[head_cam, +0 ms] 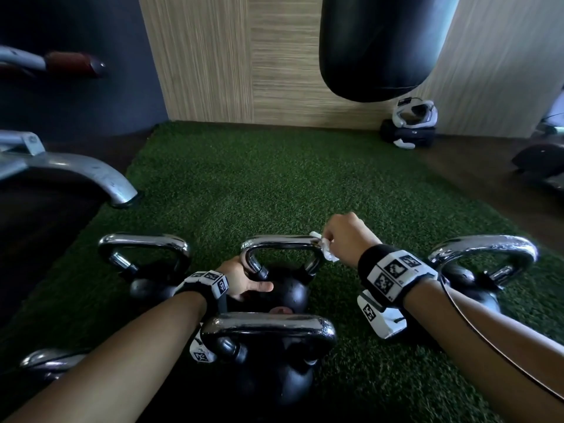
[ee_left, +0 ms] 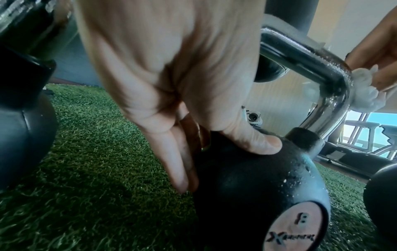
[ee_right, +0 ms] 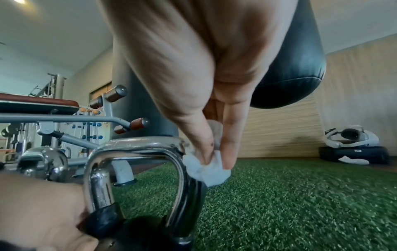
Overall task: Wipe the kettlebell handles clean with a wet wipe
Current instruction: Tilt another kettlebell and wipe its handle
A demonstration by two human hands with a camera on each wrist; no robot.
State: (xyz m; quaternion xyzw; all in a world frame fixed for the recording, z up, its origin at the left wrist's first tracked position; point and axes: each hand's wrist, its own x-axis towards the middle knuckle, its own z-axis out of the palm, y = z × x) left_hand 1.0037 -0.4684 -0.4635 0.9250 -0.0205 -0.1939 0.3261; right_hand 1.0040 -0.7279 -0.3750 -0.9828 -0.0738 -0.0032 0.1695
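Note:
A black kettlebell [head_cam: 290,293] with a chrome handle [head_cam: 282,242] stands on green turf in the middle of the head view. My left hand [head_cam: 244,282] rests on its round body [ee_left: 247,186], fingers straight down the side and thumb across the top. My right hand [head_cam: 341,236] pinches a crumpled white wet wipe [head_cam: 327,253] against the handle's right corner. The right wrist view shows the wet wipe [ee_right: 206,169] pressed to the bend of the handle [ee_right: 137,144] between thumb and fingers. Water drops dot the handle [ee_left: 300,56] and body.
More chrome-handled kettlebells stand around: one left [head_cam: 143,244], one right [head_cam: 485,250], one nearest me [head_cam: 268,329], another at bottom left [head_cam: 52,361]. A black punching bag [head_cam: 381,47] hangs ahead. A grey bench leg [head_cam: 91,172] reaches in from the left. A headset [head_cam: 413,117] lies at back right.

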